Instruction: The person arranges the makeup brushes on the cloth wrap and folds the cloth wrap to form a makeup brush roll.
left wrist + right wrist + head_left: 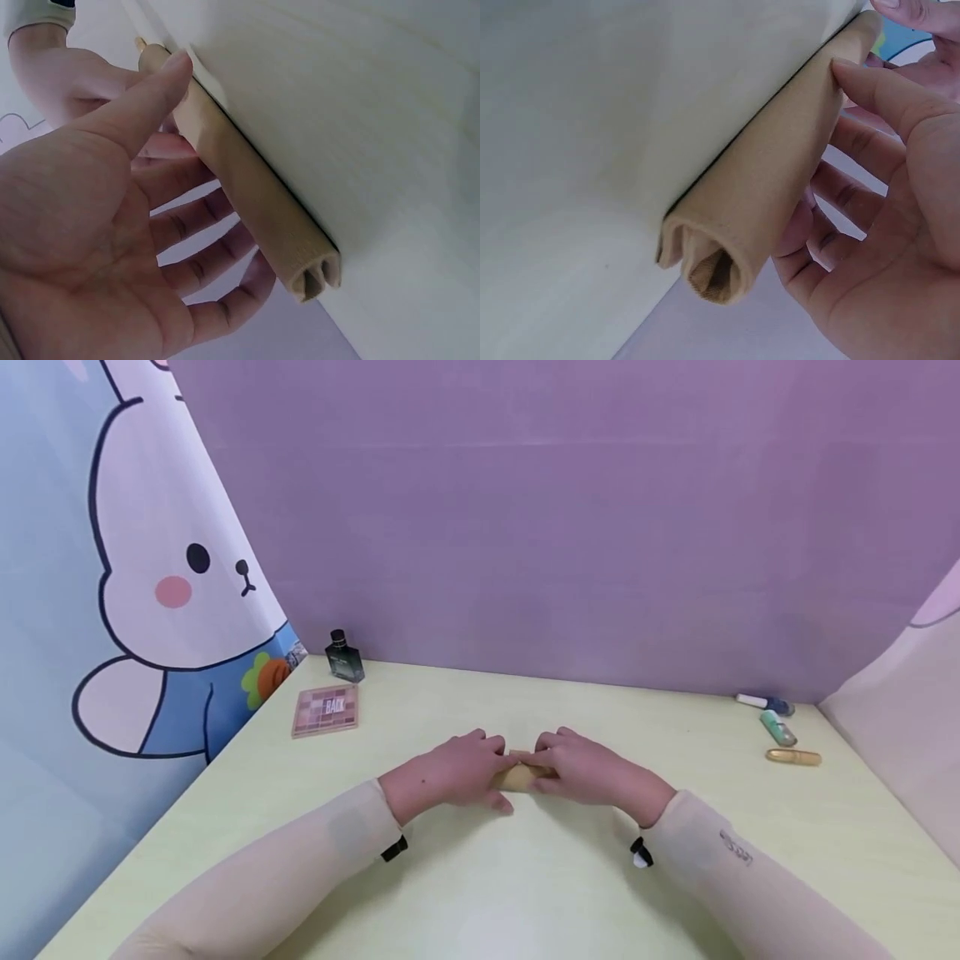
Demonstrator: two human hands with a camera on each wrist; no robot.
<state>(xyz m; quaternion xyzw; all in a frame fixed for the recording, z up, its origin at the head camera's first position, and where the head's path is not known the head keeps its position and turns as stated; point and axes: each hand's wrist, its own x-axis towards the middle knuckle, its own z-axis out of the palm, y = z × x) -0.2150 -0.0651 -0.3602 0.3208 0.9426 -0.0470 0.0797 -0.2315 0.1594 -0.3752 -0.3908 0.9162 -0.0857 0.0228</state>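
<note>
A tan, felt-like piece of cloth [516, 778], rolled into a tube, lies on the table between my two hands. Its layered end faces the camera in both wrist views. My left hand [465, 768] holds the left part, its fingers bent against the far side and its thumb [161, 86] stretched out over the near side. On the right part, my right hand [588, 768] pinches the roll, thumb [870, 82] on one face and curled fingers on the other. What the inside of the roll holds, if anything, is hidden.
A dark perfume bottle [346, 662] stands at the back left, behind a pink eyeshadow palette [326, 711]. At the right lie a dark blue bottle with a white cap [767, 703], a green tube [778, 728] and a gold tube [793, 757]. A purple backdrop [525, 552] rises behind the table.
</note>
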